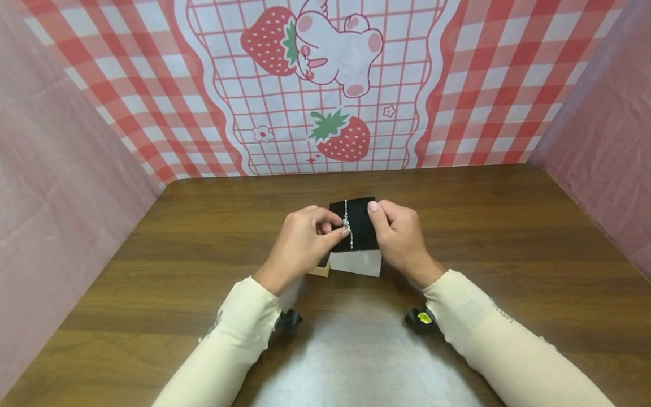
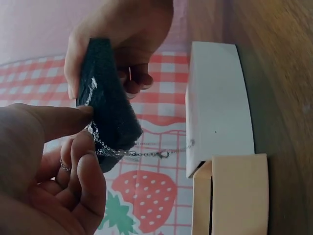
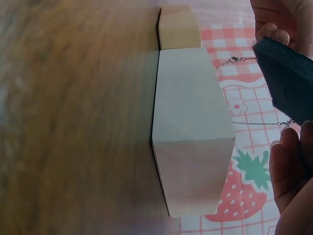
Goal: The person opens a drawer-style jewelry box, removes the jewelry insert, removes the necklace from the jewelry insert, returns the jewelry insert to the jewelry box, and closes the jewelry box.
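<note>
My right hand (image 1: pixel 402 234) grips the right edge of a black foam pad (image 1: pixel 363 223), thumb on its face and fingers behind. A silver chain bracelet (image 1: pixel 346 208) runs over the pad's face near its left side. With thumb and forefinger, my left hand (image 1: pixel 307 237) pinches the bracelet around its sparkling middle part, against the pad. In the left wrist view the bracelet's chain (image 2: pixel 144 154) hangs loose past the pad's edge, with a small clasp on it. The right wrist view shows the pad's underside (image 3: pixel 286 81) and chain ends dangling.
Below the pad a white box (image 1: pixel 358 264) stands on the wooden table (image 1: pixel 203 271). Touching it on the left is a small beige box (image 1: pixel 320 271) with a dark inside, partly hidden by my left hand. A checked strawberry-print cloth (image 1: pixel 488 85) hangs behind the table.
</note>
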A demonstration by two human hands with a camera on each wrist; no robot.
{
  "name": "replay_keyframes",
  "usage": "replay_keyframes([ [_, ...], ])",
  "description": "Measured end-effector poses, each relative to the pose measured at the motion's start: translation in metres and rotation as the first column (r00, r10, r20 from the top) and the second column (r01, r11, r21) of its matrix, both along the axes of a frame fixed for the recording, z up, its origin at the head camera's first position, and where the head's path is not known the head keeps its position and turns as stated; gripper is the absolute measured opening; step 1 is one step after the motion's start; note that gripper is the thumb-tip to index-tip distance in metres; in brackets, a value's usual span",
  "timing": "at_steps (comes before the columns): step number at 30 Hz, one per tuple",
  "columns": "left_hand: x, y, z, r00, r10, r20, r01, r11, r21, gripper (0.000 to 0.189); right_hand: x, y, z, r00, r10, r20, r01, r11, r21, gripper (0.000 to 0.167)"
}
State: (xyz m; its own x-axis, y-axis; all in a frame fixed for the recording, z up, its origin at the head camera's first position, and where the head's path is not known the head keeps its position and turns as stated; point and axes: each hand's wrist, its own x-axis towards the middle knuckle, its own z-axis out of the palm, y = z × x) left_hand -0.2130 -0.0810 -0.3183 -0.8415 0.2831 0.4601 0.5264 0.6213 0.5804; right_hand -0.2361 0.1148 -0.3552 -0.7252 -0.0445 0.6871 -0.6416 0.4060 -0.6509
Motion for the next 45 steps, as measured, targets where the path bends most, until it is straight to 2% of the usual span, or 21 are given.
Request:
replay_keyframes([
  [6, 0.000, 0.000, 0.002, 0.991, 0.038, 0.132, -0.043, 0.998, 0.034, 0.011, 0.001, -0.001, 0.000, 0.999, 0.024, -0.031, -0.024, 1.000, 0.001, 0.041],
  [15, -0.001, -0.002, 0.002, 0.977, 0.019, 0.211, -0.033, 0.998, 0.060, 0.012, 0.002, -0.001, 0.000, 0.999, 0.042, -0.032, -0.042, 0.999, 0.011, 0.043],
  [23, 0.000, -0.005, 0.005, 0.955, -0.021, 0.297, -0.013, 0.993, 0.113, 0.015, 0.002, -0.002, 0.000, 0.997, 0.059, -0.040, -0.060, 0.998, -0.004, 0.042],
  [29, 0.000, -0.010, 0.007, 0.947, -0.064, 0.314, 0.004, 0.982, 0.188, 0.013, 0.000, -0.003, -0.001, 0.997, 0.063, -0.044, -0.063, 0.998, 0.002, 0.042],
  [36, -0.003, -0.015, 0.009, 0.948, -0.068, 0.311, -0.015, 0.966, 0.259, 0.013, -0.001, -0.002, -0.002, 0.997, 0.069, -0.022, -0.069, 0.998, 0.004, 0.042],
  [41, -0.005, -0.020, 0.012, 0.941, -0.088, 0.326, -0.031, 0.939, 0.342, 0.012, 0.000, -0.002, -0.002, 0.995, 0.097, 0.037, -0.096, 0.995, -0.031, 0.043],
  [45, -0.007, -0.024, 0.013, 0.943, -0.107, 0.316, -0.028, 0.918, 0.395, 0.010, 0.000, -0.001, -0.004, 0.989, 0.136, 0.062, -0.134, 0.990, -0.035, 0.043],
])
